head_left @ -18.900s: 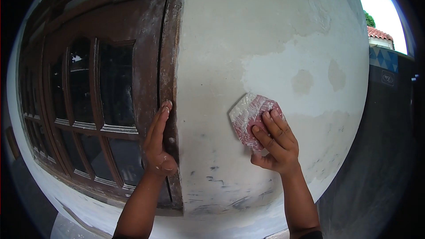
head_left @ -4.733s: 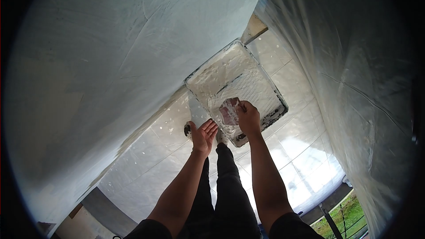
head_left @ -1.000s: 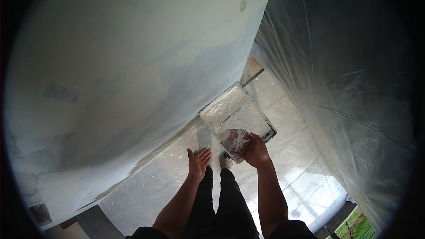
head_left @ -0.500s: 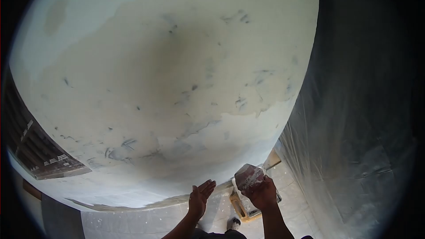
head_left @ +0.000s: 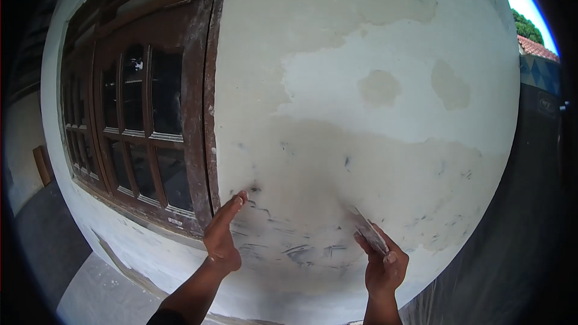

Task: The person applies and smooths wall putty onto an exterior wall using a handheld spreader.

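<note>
My right hand (head_left: 385, 265) grips a thin, flat putty scraper (head_left: 370, 233) smeared with white, seen almost edge-on. The scraper's far edge points up and left, close to the wall (head_left: 337, 171). My left hand (head_left: 223, 235) is open, its fingers straight and together, right by the wall beside the lower corner of the window frame. It holds nothing. Beige filler patches and dark scuff marks cover the wall around and between both hands.
A brown wooden window (head_left: 144, 126) with glass panes fills the left side. Dark plastic sheeting (head_left: 481, 253) hangs at the lower right. Past the wall's right edge are a tiled roof (head_left: 537, 48) and a tree (head_left: 525, 26). A grey floor (head_left: 102, 292) lies below left.
The view has swung up and left, bringing the window in and losing the yellow-edged container on the floor. Both hands have risen to the wall, and the scraper has turned from flat-on to edge-on.
</note>
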`<state>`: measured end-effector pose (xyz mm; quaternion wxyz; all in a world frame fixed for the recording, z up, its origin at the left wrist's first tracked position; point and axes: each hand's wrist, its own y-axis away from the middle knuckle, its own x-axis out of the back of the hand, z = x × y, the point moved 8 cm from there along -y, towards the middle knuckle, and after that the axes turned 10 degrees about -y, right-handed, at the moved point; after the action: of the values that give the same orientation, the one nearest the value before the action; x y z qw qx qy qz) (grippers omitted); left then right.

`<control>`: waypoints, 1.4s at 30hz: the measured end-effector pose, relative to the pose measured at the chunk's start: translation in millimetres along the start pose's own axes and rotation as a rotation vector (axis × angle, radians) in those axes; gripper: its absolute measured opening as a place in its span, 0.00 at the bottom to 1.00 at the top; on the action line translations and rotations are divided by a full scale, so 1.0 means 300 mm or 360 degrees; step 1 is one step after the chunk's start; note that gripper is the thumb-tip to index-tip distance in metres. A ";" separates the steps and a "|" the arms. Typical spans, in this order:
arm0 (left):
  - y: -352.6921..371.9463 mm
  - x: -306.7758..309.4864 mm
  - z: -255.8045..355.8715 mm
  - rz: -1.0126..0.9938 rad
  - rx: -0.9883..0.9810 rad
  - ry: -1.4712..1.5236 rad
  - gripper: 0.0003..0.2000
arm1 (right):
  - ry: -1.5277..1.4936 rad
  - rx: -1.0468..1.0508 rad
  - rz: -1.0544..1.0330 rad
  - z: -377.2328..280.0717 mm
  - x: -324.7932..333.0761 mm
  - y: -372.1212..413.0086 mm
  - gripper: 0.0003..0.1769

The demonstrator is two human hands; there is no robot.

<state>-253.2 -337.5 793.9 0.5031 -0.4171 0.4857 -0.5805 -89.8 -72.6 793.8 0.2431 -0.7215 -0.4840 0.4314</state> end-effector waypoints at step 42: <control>-0.460 0.149 -0.269 0.0030 -0.0585 -0.0036 0.60 | 0.2310 0.1475 -0.0918 0.142 -0.494 -0.314 0.28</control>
<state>-362.8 -367.1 915.0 0.4293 -0.5039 0.5817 -0.4726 -195.9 -171.2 902.0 0.8528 -0.4967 -0.1518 -0.0552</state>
